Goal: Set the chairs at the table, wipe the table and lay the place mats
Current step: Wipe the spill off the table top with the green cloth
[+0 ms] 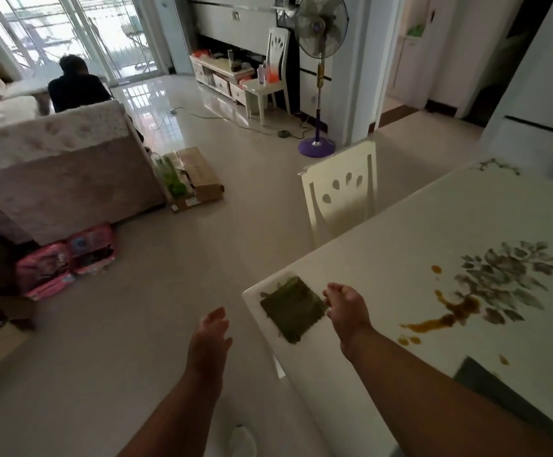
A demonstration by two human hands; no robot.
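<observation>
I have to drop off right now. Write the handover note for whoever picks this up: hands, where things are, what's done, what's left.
Left hand: open, empty, over the floor beside the table.
Right hand: open, at the edge of the green cloth, not gripping it.
The cloth lies flat on the near corner of the table.
Brown spill is unwiped, next to the leaf print.
One chair stands at the far side; another chair is by the fan.
No place mats laid in view.
Left: wipe, fetch chair, lay mats.
</observation>
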